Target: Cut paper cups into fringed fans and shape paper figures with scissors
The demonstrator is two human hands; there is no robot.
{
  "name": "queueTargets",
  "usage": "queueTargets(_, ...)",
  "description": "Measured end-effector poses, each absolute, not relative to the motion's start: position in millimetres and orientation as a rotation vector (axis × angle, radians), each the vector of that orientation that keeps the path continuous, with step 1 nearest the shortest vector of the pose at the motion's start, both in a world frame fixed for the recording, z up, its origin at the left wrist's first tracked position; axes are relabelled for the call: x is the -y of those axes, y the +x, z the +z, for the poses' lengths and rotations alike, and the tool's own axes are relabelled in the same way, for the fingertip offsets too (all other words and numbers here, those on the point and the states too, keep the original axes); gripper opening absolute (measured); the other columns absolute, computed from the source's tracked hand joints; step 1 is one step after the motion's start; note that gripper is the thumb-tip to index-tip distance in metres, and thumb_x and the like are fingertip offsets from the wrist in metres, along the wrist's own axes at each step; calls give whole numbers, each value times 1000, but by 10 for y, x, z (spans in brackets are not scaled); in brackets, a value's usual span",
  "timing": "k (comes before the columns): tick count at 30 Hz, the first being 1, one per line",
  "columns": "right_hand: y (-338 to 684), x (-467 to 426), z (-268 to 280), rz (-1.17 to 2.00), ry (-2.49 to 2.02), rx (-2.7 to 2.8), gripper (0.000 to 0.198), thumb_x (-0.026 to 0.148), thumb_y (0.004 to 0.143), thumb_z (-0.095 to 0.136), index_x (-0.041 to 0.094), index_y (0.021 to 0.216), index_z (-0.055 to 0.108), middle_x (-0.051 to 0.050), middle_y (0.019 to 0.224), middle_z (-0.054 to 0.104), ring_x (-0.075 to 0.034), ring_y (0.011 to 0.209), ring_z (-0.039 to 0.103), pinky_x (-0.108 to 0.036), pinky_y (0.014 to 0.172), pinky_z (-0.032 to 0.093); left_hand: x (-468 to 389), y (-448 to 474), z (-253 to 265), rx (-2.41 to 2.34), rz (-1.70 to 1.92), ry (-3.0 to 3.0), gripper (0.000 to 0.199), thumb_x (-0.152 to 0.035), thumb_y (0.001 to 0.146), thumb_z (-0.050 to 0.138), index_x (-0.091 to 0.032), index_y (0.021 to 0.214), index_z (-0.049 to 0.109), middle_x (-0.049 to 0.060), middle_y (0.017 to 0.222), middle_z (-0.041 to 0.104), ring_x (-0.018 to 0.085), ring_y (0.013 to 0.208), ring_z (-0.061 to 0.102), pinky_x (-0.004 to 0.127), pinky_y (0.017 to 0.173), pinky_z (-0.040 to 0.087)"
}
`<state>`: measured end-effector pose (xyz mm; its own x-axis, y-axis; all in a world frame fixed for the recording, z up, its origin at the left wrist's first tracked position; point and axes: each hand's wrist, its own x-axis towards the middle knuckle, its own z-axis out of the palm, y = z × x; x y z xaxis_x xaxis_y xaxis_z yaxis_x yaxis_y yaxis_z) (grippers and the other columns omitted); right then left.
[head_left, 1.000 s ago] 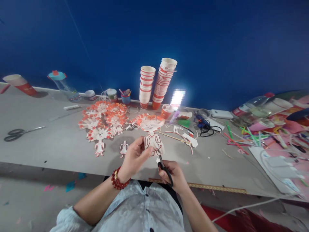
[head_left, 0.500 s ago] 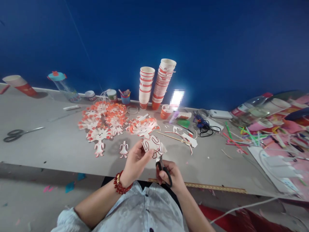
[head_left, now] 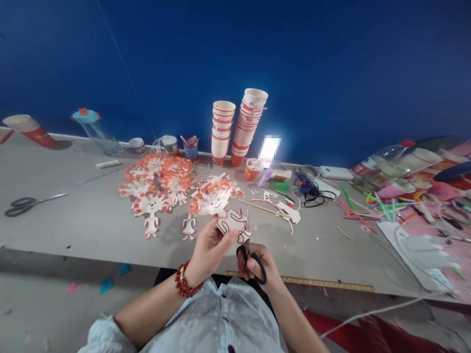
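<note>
Works over a long grey table (head_left: pixel 91 215), facing a dark blue wall (head_left: pixel 165 59) at twelve o'clock. Reads the dial from the held paper figure (head_left: pixel 230 221), above the tabletop near the front edge. Pinches that figure between thumb and fingers of the left hand (head_left: pixel 208 247). Grips black-handled scissors (head_left: pixel 249 246) in the right hand (head_left: pixel 261 267), fingers closed about the handles, blades beside the figure's legs at four.

Shows two tall stacks of cups (head_left: pixel 222 132) by the wall at twelve, and a bright glowing patch (head_left: pixel 270 151) at one. Spreads out overlapping orange-fringed figures (head_left: pixel 149 176) at ten, with a blue-lidded bottle (head_left: pixel 86 116) beyond, near the wall. Bears a small headless cutout (head_left: pixel 189 226) at nine, near the left hand, and well apart, a second pair of scissors (head_left: pixel 22 206). Holds a tangle of dark cord (head_left: pixel 312 193) at two. Grows crowded at three with coloured straws (head_left: pixel 386 208). Carries a gold patterned strip (head_left: pixel 320 284) along the near edge at four. Drops away at eight to floor, strewn with blue scraps (head_left: pixel 106 283), and at four to red sheeting (head_left: pixel 371 336), too blurred to identify.
</note>
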<state>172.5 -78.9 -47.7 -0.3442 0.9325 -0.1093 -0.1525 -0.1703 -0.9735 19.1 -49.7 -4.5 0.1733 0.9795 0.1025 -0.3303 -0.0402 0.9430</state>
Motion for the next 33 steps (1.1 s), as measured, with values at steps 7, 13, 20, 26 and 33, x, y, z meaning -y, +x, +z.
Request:
queueTargets(7, 1736, 773, -471, 1626, -1016, 1247, 62, 78, 63, 64, 18, 62, 53, 2, 46, 50, -9, 37, 38, -22, 38, 25, 524, 207, -70, -834, 1206, 1110, 22, -31, 88, 61, -17, 104, 66, 8, 102, 72, 22, 95, 66, 33, 88, 51)
queueTargets(13, 1738, 767, -444, 1603, -1031, 1283, 62, 79, 66, 62, 18, 61, 53, 1, 47, 49, -9, 38, 39, -22, 38, 26, 504, 212, -50, -831, 1202, 1107, 21, -32, 88, 61, -17, 102, 67, 7, 100, 72, 21, 95, 66, 32, 88, 51)
queueTargets(20, 1704, 768, -374, 1535, -1054, 1309, 61, 77, 69, 61, 17, 59, 51, 3, 44, 45, -9, 38, 35, -22, 39, 24, 502, 211, -52, -836, 1204, 1105, 22, -30, 88, 61, -18, 106, 67, 8, 107, 72, 22, 99, 66, 34, 91, 50)
queueTargets(26, 1690, 777, -381, 1503, -1104, 1305, 61, 77, 69, 61, 19, 58, 49, 4, 42, 42, -8, 37, 33, -22, 38, 24, 505, 210, -61, -849, 1192, 1101, 24, -32, 87, 62, -17, 105, 67, 9, 107, 72, 23, 98, 66, 35, 89, 51)
queueTargets(33, 1700, 791, -412, 1535, -1115, 1260, 59, 75, 67, 65, 18, 61, 49, 5, 42, 42, -7, 35, 32, -20, 37, 24, 513, 187, -65, -862, 1183, 1106, 22, -31, 87, 62, -17, 103, 67, 8, 103, 72, 22, 95, 66, 32, 86, 51)
